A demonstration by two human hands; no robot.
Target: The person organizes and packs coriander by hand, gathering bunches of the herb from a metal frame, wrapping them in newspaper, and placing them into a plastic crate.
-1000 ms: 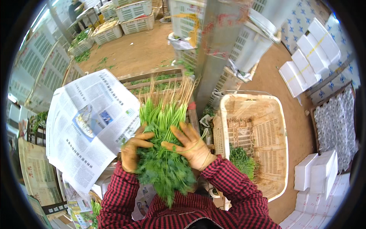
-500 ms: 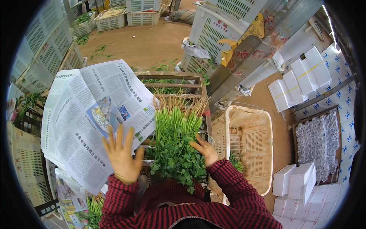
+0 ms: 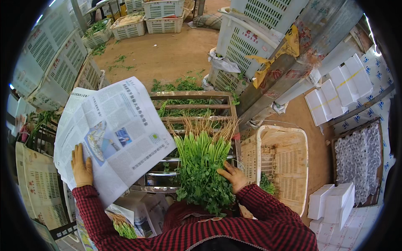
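Observation:
A bunch of leafy green herbs like coriander [image 3: 204, 165] lies on a slatted metal rack [image 3: 188, 95], its pale roots pointing away from me and its leaves toward me. My right hand [image 3: 233, 176] rests against the bunch's right side, fingers loosely stretched and not wrapped round it. Left of the bunch, a stack of newspaper sheets [image 3: 119, 161] spreads over the rack. My left hand [image 3: 82, 167] lies on the paper's left edge with its fingers out. Both hands appear to wear thin tan gloves.
A cream plastic crate [image 3: 292, 175] with some greens stands to the right. Another rooted bunch [image 3: 124, 228] sits at lower left near more newspaper. Stacked crates [image 3: 52, 62] rise on the left, and a metal post [image 3: 289, 54] stands at upper right. White foam boxes [image 3: 333, 203] lie far right.
My left hand has moved left across the newspaper to its left edge. The paper has shifted and turned slightly, uncovering more rack. My right hand stays beside the herbs.

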